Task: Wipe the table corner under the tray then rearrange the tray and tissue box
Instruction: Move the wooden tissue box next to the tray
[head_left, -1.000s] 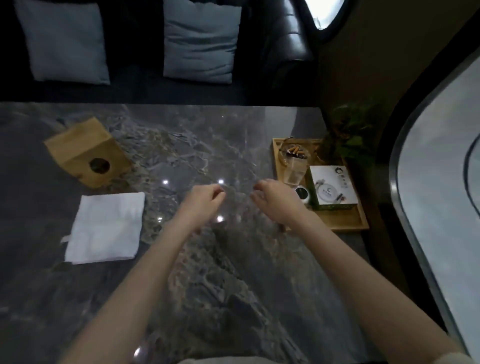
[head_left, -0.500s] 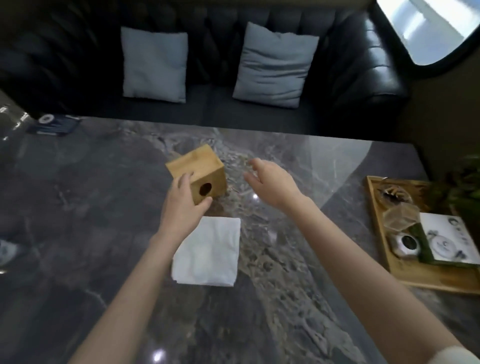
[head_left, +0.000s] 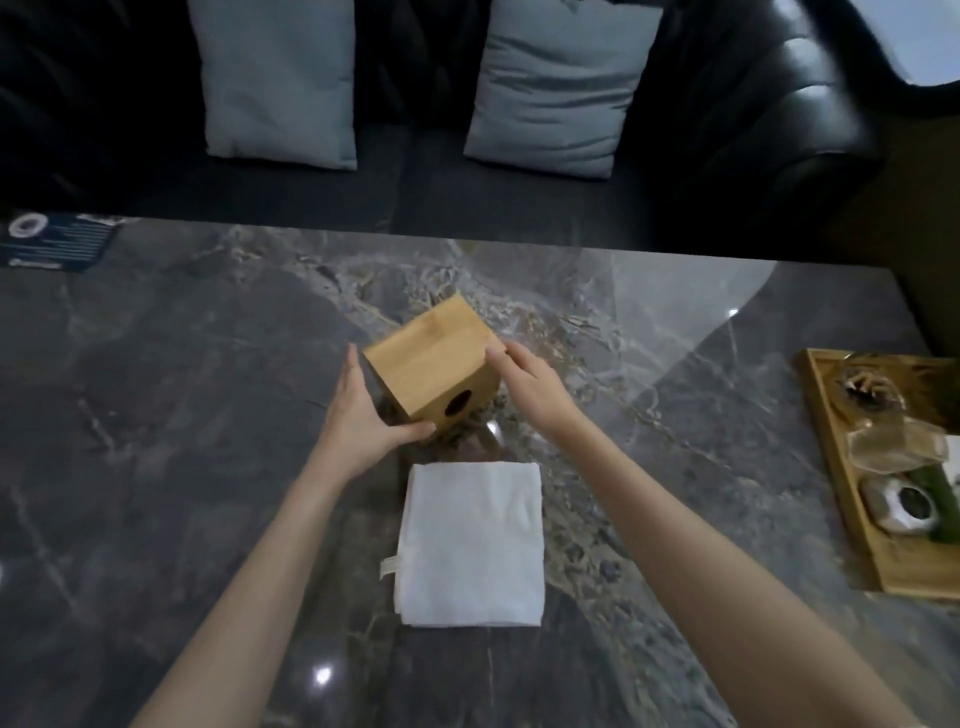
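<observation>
The tissue box (head_left: 434, 366) (wooden, round hole facing the camera) sits tilted mid-tabletop (head_left: 156, 415), seemingly lifted at one edge. The left hand (head_left: 363, 415) and right hand (head_left: 530, 382) clasp its sides, fingers (head_left: 415, 430) wrapped on it. A folded white cloth (head_left: 472, 543) lies just beside; the tray (head_left: 831, 467) rests well apart at right.

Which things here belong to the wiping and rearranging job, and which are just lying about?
Part of the job:
- wooden tissue box, held between left hand and right hand
- white cloth, folded on the table
- wooden tray at the right edge

Just lying about:
- two grey cushions on the black sofa
- dark blue card at the far left
</observation>
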